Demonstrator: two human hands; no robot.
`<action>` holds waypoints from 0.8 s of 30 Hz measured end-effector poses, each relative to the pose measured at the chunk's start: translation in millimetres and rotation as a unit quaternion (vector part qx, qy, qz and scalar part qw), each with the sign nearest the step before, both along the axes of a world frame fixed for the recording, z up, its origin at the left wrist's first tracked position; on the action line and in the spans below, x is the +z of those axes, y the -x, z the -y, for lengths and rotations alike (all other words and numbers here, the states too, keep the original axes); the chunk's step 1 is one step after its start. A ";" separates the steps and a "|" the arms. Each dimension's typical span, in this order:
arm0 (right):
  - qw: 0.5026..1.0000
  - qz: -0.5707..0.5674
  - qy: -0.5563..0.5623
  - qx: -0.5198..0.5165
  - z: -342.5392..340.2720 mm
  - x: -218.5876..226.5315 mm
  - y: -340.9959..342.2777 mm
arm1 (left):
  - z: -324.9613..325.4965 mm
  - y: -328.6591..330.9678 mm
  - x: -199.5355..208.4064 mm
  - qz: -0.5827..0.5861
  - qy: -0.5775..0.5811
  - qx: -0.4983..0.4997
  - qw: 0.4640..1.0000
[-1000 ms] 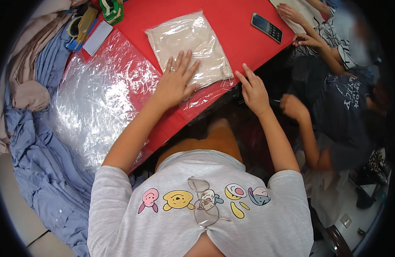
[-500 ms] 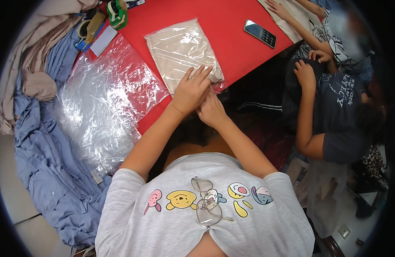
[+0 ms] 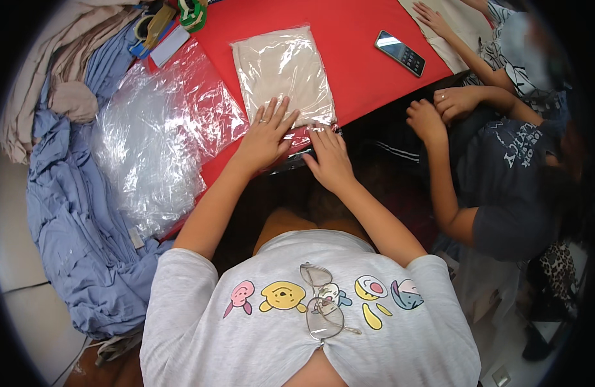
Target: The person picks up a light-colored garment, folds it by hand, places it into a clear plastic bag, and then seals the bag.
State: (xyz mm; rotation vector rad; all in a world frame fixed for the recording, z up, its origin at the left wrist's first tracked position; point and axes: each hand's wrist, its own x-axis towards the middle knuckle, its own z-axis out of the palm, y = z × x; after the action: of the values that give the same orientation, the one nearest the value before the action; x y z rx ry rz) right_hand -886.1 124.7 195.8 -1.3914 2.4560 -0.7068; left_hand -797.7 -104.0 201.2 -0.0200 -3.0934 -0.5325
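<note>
A folded beige garment in a clear plastic bag (image 3: 281,71) lies flat near the table's front edge. My left hand (image 3: 265,140) rests on the bag's near left part, fingers spread and a ring on one of them. Close beside it, my right hand (image 3: 331,158) has its fingertips at the bag's near right corner, with the thumb held apart. Between my hands, the loose plastic flap (image 3: 296,143) extends over the red table edge.
Clear plastic bags (image 3: 159,148) lie left on the red tabletop (image 3: 355,77), beside blue cloth (image 3: 85,245) and beige cloth (image 3: 72,102). Tape dispensers (image 3: 193,14) and a white pad (image 3: 170,45) sit far left. A phone (image 3: 400,53) lies right, near two people.
My hands have separated; the left moved left and the right is flatter and open. The bag appears straighter, with its near flap now showing. The neighbouring person's hands have come together.
</note>
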 end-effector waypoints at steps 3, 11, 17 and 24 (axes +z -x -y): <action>0.997 -0.026 0.078 -0.013 -64.7 15.8 1.7 | 5.9 -44.4 31.0 0.010 -0.108 -0.025 0.994; 0.982 -0.183 0.052 0.007 -64.9 -37.0 79.1 | -3.5 -122.8 -2.8 -0.025 0.021 0.057 0.998; 0.966 -0.250 0.038 0.049 -43.7 -56.6 90.3 | -22.6 -92.8 -8.8 -0.114 0.015 0.088 0.989; 0.954 -0.254 0.117 0.111 -36.6 -48.6 69.4 | -16.0 -87.9 -1.0 -0.145 -0.069 0.069 0.985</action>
State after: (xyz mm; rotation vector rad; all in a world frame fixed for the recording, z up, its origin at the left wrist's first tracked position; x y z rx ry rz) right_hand -955.5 161.3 147.2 -2.1322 2.5696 -0.6698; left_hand -709.8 -88.0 200.2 0.1075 -2.7459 -0.6693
